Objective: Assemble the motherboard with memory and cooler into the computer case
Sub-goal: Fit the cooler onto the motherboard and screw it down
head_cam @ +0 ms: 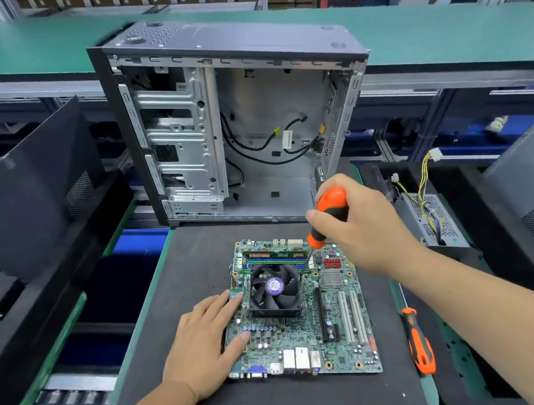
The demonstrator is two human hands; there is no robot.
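Motherboard (pixel 314 316) lies flat on black foam mat (pixel 183 277), in front of upright open computer case (pixel 238 113). Cooler fan (pixel 273 289) and memory stick (pixel 276 253) mounted on board. Left hand (pixel 207 346), fingers straight, presses board's left edge. Right hand (pixel 362 226) grips orange-black screwdriver (pixel 328 215), tip beside cooler. Second screwdriver (pixel 418 341) lies right of board.

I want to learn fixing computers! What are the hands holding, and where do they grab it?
The right hand grips a screwdriver by its orange-and-black handle. The left hand holds nothing; it rests flat on the motherboard's left edge.
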